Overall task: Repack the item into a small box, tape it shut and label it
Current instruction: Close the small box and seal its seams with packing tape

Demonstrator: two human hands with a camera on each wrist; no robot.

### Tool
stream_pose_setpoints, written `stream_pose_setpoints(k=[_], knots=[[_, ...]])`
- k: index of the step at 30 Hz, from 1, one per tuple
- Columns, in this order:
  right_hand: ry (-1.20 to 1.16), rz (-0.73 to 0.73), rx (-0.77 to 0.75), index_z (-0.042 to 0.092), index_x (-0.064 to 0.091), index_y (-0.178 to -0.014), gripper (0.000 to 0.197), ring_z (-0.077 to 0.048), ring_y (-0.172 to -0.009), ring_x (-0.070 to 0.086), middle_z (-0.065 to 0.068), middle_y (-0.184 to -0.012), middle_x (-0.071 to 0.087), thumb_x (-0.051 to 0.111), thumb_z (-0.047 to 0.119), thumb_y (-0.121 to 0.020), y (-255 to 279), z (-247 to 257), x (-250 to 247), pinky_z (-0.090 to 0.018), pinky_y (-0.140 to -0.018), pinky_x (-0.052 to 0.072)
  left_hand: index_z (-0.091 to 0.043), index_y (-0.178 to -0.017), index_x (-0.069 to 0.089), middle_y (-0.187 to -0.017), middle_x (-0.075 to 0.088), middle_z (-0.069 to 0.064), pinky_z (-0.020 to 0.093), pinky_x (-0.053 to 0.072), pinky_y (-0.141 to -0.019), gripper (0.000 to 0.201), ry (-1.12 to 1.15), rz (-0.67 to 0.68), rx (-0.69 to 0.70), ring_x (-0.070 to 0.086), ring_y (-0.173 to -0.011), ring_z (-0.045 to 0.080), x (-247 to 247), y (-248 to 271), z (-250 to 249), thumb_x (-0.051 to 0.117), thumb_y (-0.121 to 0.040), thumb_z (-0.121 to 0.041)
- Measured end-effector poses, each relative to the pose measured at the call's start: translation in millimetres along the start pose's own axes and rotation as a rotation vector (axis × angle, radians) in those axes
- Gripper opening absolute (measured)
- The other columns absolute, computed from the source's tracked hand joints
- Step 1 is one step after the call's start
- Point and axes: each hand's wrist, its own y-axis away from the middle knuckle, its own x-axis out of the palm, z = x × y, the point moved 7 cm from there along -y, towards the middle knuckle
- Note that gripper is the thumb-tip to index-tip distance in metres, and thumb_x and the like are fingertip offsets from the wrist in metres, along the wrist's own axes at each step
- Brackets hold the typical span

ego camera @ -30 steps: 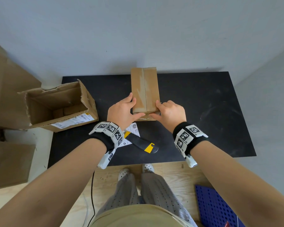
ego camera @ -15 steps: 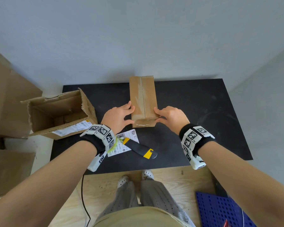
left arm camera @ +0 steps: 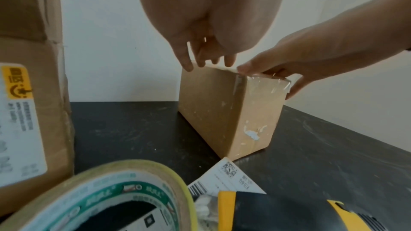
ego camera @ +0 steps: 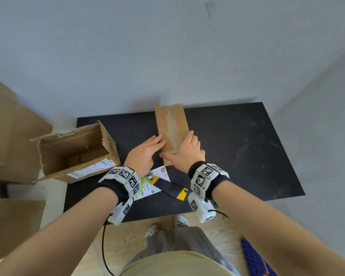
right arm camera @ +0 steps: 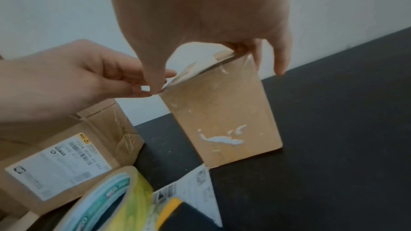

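Observation:
A small brown box (ego camera: pixel 171 126) lies lengthwise on the black table (ego camera: pixel 237 146), its top seam covered with clear tape. My left hand (ego camera: pixel 145 154) lays straight fingers (left arm camera: pixel 200 59) on the box's top left edge near the front. The right hand (ego camera: pixel 187 152) clasps the near end, with its thumb (right arm camera: pixel 155 80) stretched across the taped top edge and its fingers (right arm camera: pixel 280 59) down the right side. A white shipping label (ego camera: pixel 157 176) lies flat just in front of the box. The tape roll (left arm camera: pixel 100 199) sits under my left wrist.
An open, torn larger carton (ego camera: pixel 74 154) stands at the table's left edge. A black and yellow utility knife (ego camera: pixel 173 189) lies on the label between my wrists. More cardboard (ego camera: pixel 8 136) is stacked at the left. A blue pegboard (ego camera: pixel 253 259) lies on the floor.
My left fingers have straightened onto the box's top edge. The right hand has slid further along the right side, and its thumb now reaches across the near edge.

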Motion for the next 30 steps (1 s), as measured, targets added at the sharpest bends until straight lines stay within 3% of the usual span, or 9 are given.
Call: stream_pose_setpoints(k=[3, 7, 14, 20, 25, 30], knots=[[0.000, -0.031, 0.104, 0.000, 0.002, -0.147, 0.128, -0.026, -0.136, 0.026, -0.010, -0.147, 0.023, 0.069, 0.066, -0.061, -4.8, 7.8, 4.8, -0.048, -0.105, 0.031, -0.020, -0.147, 0.028, -0.157, 0.014, -0.007, 0.026, 0.015, -0.115, 0.075, -0.090, 0.130, 0.058, 0.010, -0.146, 0.011, 0.6, -7.8, -2.5, 0.041, -0.083, 0.018], [0.050, -0.014, 0.144, 0.001, 0.021, -0.139, 0.114, -0.026, -0.128, 0.032, -0.009, -0.136, 0.031, 0.072, 0.062, -0.057, -12.5, 1.5, -2.5, -0.045, -0.101, 0.033, -0.025, -0.150, 0.011, -0.158, 0.003, -0.008, 0.033, 0.003, -0.118, 0.076, -0.291, 0.252, 0.173, 0.000, -0.146, 0.012, 8.1, -19.1, -0.1, 0.044, -0.089, 0.006], [0.197, 0.150, 0.007, 0.009, 0.028, -0.135, 0.103, -0.026, -0.126, 0.034, -0.007, -0.131, 0.034, 0.079, 0.050, -0.056, -20.6, -17.4, -23.5, -0.043, -0.108, 0.029, -0.028, -0.151, 0.002, -0.158, -0.002, -0.011, 0.035, -0.001, -0.118, 0.069, -0.537, 0.309, 0.299, 0.000, -0.146, 0.011, 6.1, -46.1, -2.8, 0.046, -0.097, -0.023], [0.191, 0.239, -0.146, 0.010, 0.017, -0.144, 0.112, -0.023, -0.135, 0.029, -0.004, -0.142, 0.028, 0.083, 0.035, -0.056, -20.8, -31.3, -34.6, -0.045, -0.118, 0.009, -0.027, -0.150, -0.002, -0.159, -0.006, -0.009, 0.038, -0.001, -0.118, 0.075, -0.556, 0.380, 0.284, -0.004, -0.146, 0.011, -1.5, -62.4, -0.1, 0.049, -0.096, -0.030], [0.180, 0.259, -0.211, 0.015, 0.012, -0.146, 0.116, -0.018, -0.139, 0.025, 0.000, -0.149, 0.023, 0.085, 0.030, -0.057, -26.3, -39.7, -43.0, -0.046, -0.118, 0.001, -0.023, -0.151, -0.003, -0.159, -0.007, -0.003, 0.037, 0.002, -0.118, 0.101, -0.533, 0.439, 0.262, -0.003, -0.146, 0.015, -2.7, -78.0, -6.5, 0.068, -0.081, -0.041], [0.144, 0.251, -0.246, 0.016, 0.006, -0.149, 0.109, -0.016, -0.146, 0.005, -0.001, -0.156, 0.013, 0.078, 0.022, -0.067, -29.7, -45.1, -44.7, -0.043, -0.118, -0.004, -0.015, -0.151, -0.002, -0.157, 0.011, 0.003, 0.036, 0.007, -0.118, 0.120, -0.542, 0.414, 0.183, 0.015, -0.144, 0.018, -6.8, -90.0, -12.1, 0.079, -0.067, -0.043]])
